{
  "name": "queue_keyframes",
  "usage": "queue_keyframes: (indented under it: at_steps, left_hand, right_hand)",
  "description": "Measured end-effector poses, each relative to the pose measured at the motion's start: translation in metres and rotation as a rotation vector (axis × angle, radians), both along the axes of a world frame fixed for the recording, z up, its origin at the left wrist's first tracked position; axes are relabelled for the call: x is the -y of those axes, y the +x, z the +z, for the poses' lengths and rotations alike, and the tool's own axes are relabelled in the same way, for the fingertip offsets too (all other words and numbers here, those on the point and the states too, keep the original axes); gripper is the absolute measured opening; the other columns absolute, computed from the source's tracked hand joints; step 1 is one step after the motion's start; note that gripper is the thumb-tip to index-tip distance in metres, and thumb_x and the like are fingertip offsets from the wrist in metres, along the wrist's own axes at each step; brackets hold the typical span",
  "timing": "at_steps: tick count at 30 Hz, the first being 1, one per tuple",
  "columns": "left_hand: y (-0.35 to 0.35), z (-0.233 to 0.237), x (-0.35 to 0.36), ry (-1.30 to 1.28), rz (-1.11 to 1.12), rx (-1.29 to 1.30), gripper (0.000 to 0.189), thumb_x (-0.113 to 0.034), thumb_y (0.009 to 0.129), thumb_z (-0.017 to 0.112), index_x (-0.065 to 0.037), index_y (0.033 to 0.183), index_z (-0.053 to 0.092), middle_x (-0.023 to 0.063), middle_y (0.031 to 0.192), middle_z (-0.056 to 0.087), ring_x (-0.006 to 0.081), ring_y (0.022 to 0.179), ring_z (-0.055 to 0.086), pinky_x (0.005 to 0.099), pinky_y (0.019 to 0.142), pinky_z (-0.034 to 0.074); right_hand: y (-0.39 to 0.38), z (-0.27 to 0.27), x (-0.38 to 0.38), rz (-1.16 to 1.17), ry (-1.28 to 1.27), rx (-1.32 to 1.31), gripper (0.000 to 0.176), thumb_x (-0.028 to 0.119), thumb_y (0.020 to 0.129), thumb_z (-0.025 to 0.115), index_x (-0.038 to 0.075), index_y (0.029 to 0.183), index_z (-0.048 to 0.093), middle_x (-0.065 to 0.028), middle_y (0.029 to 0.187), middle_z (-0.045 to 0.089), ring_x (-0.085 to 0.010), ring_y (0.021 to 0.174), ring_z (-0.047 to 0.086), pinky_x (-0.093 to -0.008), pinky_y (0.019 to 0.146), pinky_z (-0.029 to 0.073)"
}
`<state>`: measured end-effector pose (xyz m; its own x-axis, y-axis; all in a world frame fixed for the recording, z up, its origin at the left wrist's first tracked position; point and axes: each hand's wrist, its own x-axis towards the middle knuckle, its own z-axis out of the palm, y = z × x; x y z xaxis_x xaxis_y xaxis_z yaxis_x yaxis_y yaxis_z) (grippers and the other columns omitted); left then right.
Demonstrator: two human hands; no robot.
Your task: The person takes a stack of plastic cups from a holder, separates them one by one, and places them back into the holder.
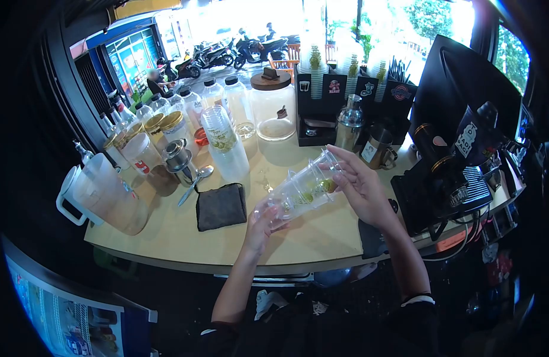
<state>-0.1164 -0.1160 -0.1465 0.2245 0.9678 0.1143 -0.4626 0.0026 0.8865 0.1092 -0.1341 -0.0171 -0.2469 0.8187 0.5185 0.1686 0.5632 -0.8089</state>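
A short stack of clear plastic cups (299,191) with green-gold print lies tilted between my two hands, above the counter. My left hand (262,226) is wrapped around the lower left end of the stack. At the upper right end, by the rims, the fingers of my right hand (362,187) grip the cups. Left of them, a taller stack of similar cups (227,156) stands on the counter. A dark folded cloth (221,207) lies near my left hand, with a spoon (197,182) beyond it.
A frosted pitcher (108,193) and several bottles and jars stand at the left. At the back are a wooden-lidded glass jar (274,110), a black cup holder (314,135) and a metal shaker (349,125). A coffee machine (426,199) occupies the right side.
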Motion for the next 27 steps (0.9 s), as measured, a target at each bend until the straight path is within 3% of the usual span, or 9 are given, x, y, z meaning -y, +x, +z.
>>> queue_keyframes:
  at_steps: [1, 9, 15, 17, 20, 22, 23, 25, 27]
  left_hand:
    - [0.001, 0.000, 0.001, -0.048, -0.009, -0.012, 0.054, -0.036, 0.087, 0.057, -0.003, 0.128, 0.043, 0.0149, 0.114, 0.059, 0.0258, 0.094, 0.064, 0.0365, 0.074, 0.057]
    - [0.007, -0.005, 0.001, -0.143, -0.015, 0.032, 0.051, -0.035, 0.089, 0.055, -0.004, 0.127, 0.043, 0.0158, 0.114, 0.059, 0.0269, 0.091, 0.065, 0.0361, 0.073, 0.057]
    - [0.013, 0.002, 0.004, -0.104, 0.031, -0.021, 0.052, -0.037, 0.088, 0.057, -0.002, 0.125, 0.044, 0.0149, 0.112, 0.060, 0.0259, 0.090, 0.065, 0.0367, 0.073, 0.057]
    - [0.013, 0.002, 0.004, -0.072, 0.043, -0.031, 0.054, -0.037, 0.087, 0.058, -0.002, 0.125, 0.044, 0.0145, 0.111, 0.060, 0.0249, 0.090, 0.065, 0.0371, 0.073, 0.057]
    - [0.013, 0.000, 0.003, 0.036, 0.046, -0.099, 0.059, -0.028, 0.080, 0.070, -0.003, 0.126, 0.043, 0.0140, 0.116, 0.057, 0.0230, 0.099, 0.061, 0.0361, 0.079, 0.055]
    - [0.017, 0.008, 0.005, 0.435, 0.242, -0.263, 0.069, -0.014, 0.070, 0.080, 0.000, 0.126, 0.041, 0.0144, 0.122, 0.050, 0.0236, 0.102, 0.060, 0.0335, 0.082, 0.054]
    - [0.017, 0.009, 0.004, 0.435, 0.241, -0.262, 0.069, -0.014, 0.070, 0.080, 0.000, 0.126, 0.041, 0.0144, 0.122, 0.050, 0.0236, 0.102, 0.060, 0.0335, 0.082, 0.054]
    - [0.016, 0.010, 0.000, 0.775, 0.364, -0.567, 0.079, -0.013, 0.063, 0.085, -0.002, 0.126, 0.039, 0.0138, 0.126, 0.046, 0.0242, 0.107, 0.056, 0.0359, 0.087, 0.051]
    - [0.016, 0.011, -0.002, 0.858, 0.418, -0.622, 0.081, -0.017, 0.063, 0.086, -0.003, 0.128, 0.038, 0.0132, 0.126, 0.046, 0.0238, 0.110, 0.054, 0.0367, 0.088, 0.050]
  right_hand:
    - [0.000, -0.002, -0.001, -0.004, -0.044, -0.023, 0.038, 0.004, 0.094, 0.046, 0.002, 0.131, 0.043, -0.0178, 0.111, 0.062, -0.0132, 0.090, 0.060, -0.0274, 0.074, 0.050]
    - [-0.008, -0.018, -0.007, -0.035, -0.030, 0.015, 0.038, 0.007, 0.095, 0.046, 0.002, 0.133, 0.040, -0.0200, 0.112, 0.062, -0.0159, 0.095, 0.061, -0.0290, 0.075, 0.050]
    - [-0.019, -0.029, 0.001, -0.112, 0.033, 0.107, 0.043, 0.006, 0.094, 0.046, 0.003, 0.136, 0.036, -0.0185, 0.111, 0.063, -0.0181, 0.089, 0.063, -0.0313, 0.074, 0.051]
    - [-0.020, -0.032, 0.003, -0.119, 0.102, 0.094, 0.045, 0.005, 0.093, 0.046, 0.004, 0.137, 0.035, -0.0177, 0.111, 0.062, -0.0156, 0.080, 0.062, -0.0303, 0.071, 0.051]
    - [-0.011, -0.032, -0.002, -0.078, 0.026, 0.025, 0.045, 0.004, 0.093, 0.046, 0.003, 0.137, 0.035, -0.0163, 0.111, 0.062, -0.0131, 0.073, 0.058, -0.0279, 0.069, 0.050]
    - [-0.006, -0.030, -0.004, -0.049, -0.020, -0.014, 0.044, 0.003, 0.093, 0.046, 0.003, 0.136, 0.036, -0.0152, 0.111, 0.061, -0.0121, 0.074, 0.057, -0.0268, 0.069, 0.049]
    - [-0.004, -0.030, -0.004, -0.019, -0.067, -0.052, 0.044, 0.003, 0.093, 0.045, 0.003, 0.136, 0.036, -0.0140, 0.110, 0.061, -0.0112, 0.075, 0.056, -0.0257, 0.070, 0.048]
    - [-0.006, -0.031, -0.003, -0.015, -0.082, -0.076, 0.043, 0.003, 0.093, 0.045, 0.002, 0.135, 0.037, -0.0136, 0.111, 0.060, -0.0107, 0.075, 0.055, -0.0257, 0.071, 0.048]
    - [-0.007, -0.031, -0.001, -0.011, -0.095, -0.100, 0.042, 0.003, 0.093, 0.045, 0.002, 0.135, 0.037, -0.0131, 0.111, 0.060, -0.0102, 0.076, 0.053, -0.0256, 0.071, 0.048]
